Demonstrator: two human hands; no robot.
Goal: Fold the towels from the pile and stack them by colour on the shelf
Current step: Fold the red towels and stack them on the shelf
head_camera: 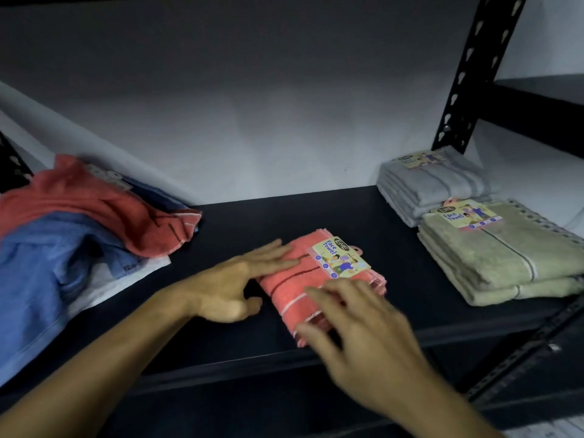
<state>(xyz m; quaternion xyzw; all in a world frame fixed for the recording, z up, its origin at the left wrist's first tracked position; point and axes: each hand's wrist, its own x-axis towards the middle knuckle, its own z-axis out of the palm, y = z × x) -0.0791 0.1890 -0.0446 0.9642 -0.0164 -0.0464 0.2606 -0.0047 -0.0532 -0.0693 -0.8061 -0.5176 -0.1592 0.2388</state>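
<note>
A dim white wall (252, 128) rises beyond the hands, shadowed along its top. A black perforated metal post (474, 74) stands past the right hand, with a dark crossbar (537, 102) running off rightward.

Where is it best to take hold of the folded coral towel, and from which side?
Probably by its two long edges, one hand on each side, coming from the front. The coral towel lies flat as a thick narrow bundle on the shelf; gripping both sides should keep the layers together. The left hand rests flat on its left edge, the right hand over its near end. Avoid lifting by the label.
</note>
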